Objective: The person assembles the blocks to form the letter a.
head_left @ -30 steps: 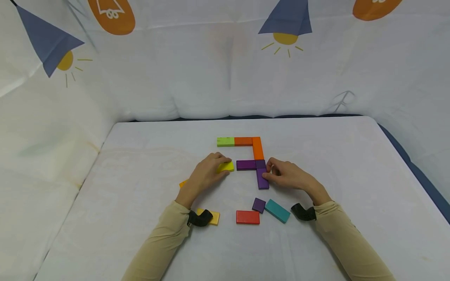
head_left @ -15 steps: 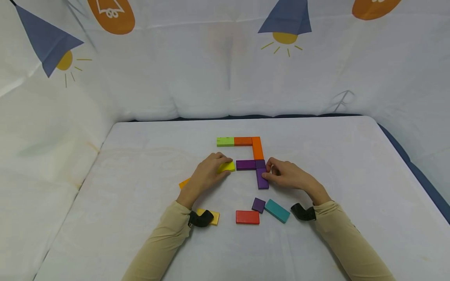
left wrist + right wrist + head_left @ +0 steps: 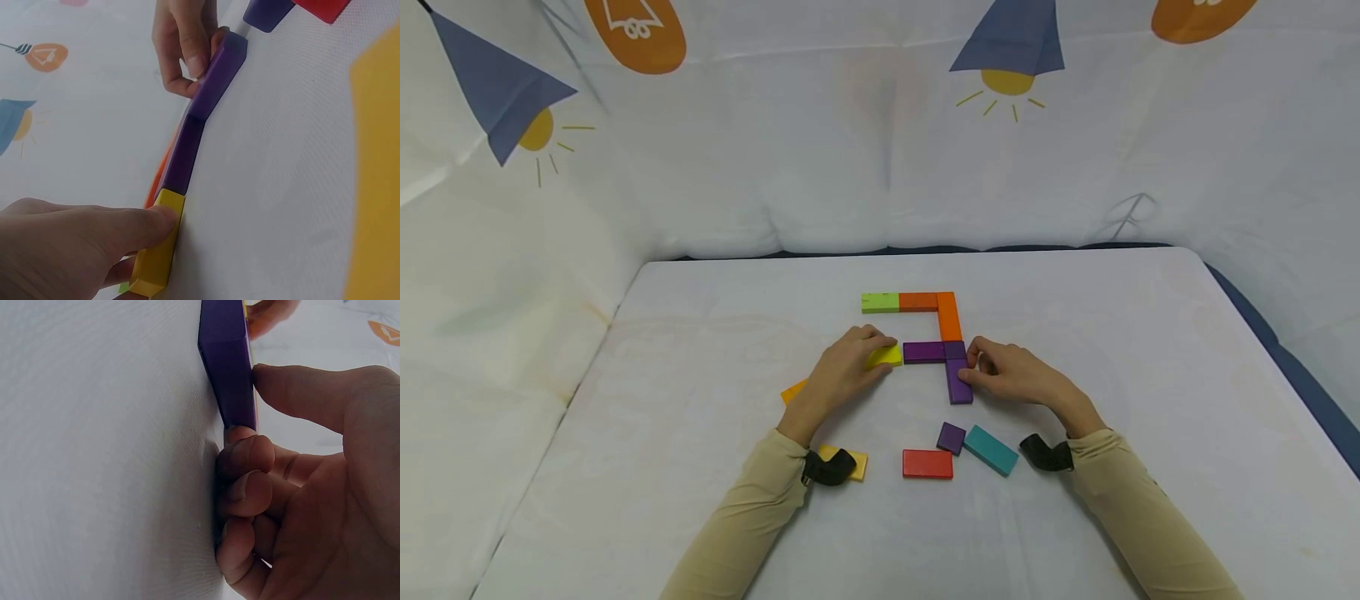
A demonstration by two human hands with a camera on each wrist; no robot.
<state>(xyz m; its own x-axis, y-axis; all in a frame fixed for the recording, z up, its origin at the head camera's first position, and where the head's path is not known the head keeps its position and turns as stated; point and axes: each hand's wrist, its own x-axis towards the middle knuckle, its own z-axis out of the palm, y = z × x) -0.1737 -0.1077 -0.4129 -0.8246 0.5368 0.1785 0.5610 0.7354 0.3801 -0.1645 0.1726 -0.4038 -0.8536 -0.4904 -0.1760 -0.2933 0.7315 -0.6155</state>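
Note:
My left hand [image 3: 841, 368] pinches a yellow block [image 3: 886, 357] between thumb and fingers. In the left wrist view the yellow block's end meets a long purple block [image 3: 183, 153] lying flat on the table. A second long purple block [image 3: 958, 385] runs toward me from the corner, where a small dark purple square [image 3: 954, 350] shows. My right hand [image 3: 1017, 373] holds that second block at its right side, thumb on its upper edge and curled fingertips against it, as the right wrist view shows. Part of the yellow block is hidden under my left fingers.
Behind the purple blocks an orange block [image 3: 949, 317], a darker orange block [image 3: 918, 302] and a green block [image 3: 880, 303] form a corner. Nearer lie a red block [image 3: 927, 464], a purple square block [image 3: 951, 438], a teal block [image 3: 991, 451] and a pale yellow block [image 3: 859, 467]. An amber block [image 3: 792, 392] is partly hidden.
My left hand has slid the yellow block slightly right, narrowing the gap to the long purple block. My right hand stays in place on its block.

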